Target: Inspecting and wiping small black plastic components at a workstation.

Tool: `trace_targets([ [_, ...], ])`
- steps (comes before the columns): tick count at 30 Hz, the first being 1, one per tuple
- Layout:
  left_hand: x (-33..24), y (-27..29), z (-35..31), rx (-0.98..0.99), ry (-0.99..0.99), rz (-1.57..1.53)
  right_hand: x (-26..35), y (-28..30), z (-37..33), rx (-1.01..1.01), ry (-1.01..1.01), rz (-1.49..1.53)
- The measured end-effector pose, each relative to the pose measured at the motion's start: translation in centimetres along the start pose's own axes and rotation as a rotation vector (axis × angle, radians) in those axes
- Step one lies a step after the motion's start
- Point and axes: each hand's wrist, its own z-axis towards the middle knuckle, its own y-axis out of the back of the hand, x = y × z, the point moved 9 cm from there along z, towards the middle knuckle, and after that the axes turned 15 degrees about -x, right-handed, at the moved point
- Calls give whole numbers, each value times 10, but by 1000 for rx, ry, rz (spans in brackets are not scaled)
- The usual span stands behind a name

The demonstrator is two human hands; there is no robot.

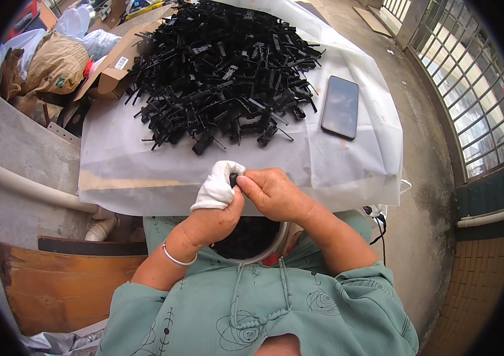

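Observation:
A small black plastic part (233, 178) sits between my two hands, in front of the table's near edge. My left hand (221, 193), its fingers covered by white cloth or a glove, is closed around the part. Bare thumb and fingers of my right hand (270, 191) pinch at the same part from the other side, hiding much of it. Beyond them, a large heap of black plastic parts (222, 71), many with thin pins sticking out, covers the far half of the table. Below my wrists, a round bucket (280, 240) in my lap holds dark pieces.
White plastic sheeting (145, 166) covers the table. A black phone (341, 108) lies right of the heap. Cardboard (122, 68) and bags (56, 62) crowd the left. A pale pipe (32, 184) runs along the left wall, above a wooden board (68, 291). Barred windows (466, 77) stand at right.

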Motion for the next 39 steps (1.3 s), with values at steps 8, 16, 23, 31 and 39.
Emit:
trace_targets([
  [8,13,-1,-2,-7,119,-305,-6,-4,2,3,-83,35],
  [16,0,3,1,-31,-81,-30,4,-4,2,-35,44,-45],
  [23,-8,0,-4,84,-28,0,2,6,2,83,35,2],
  [31,-15,10,6,79,-270,267,-20,69,20,-439,206,-863],
  [39,-47,9,21,13,-557,254,8,72,4,-368,291,-388],
])
